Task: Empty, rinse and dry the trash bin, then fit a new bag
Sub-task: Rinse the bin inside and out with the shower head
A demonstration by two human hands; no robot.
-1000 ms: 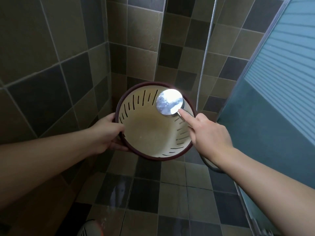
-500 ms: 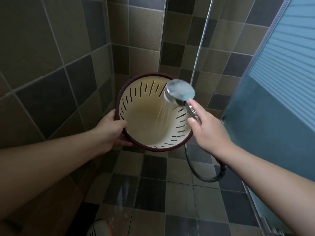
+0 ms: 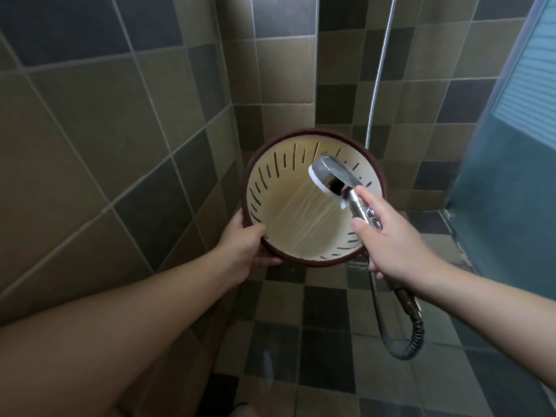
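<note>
A round cream trash bin [image 3: 279,203] with a dark red rim and slotted walls is held off the floor, tilted with its opening facing me. My left hand [image 3: 243,251] grips its lower left rim. My right hand [image 3: 388,239] grips the handle of a chrome shower head [image 3: 332,176] that sits over the bin's upper right. Water sprays from the head down and left onto the bin's inner wall. The bin is empty inside.
Brown and dark tiled walls close in at left and behind. The wet tiled floor [image 3: 325,350] lies below. The metal shower hose [image 3: 412,341] loops under my right wrist and rises along the back wall. A frosted blue door [image 3: 511,176] stands at right.
The shower head has turned from facing me to pointing into the bin, and its spray now hits the inner wall. My right hand shifted down the handle; the bin tilted slightly.
</note>
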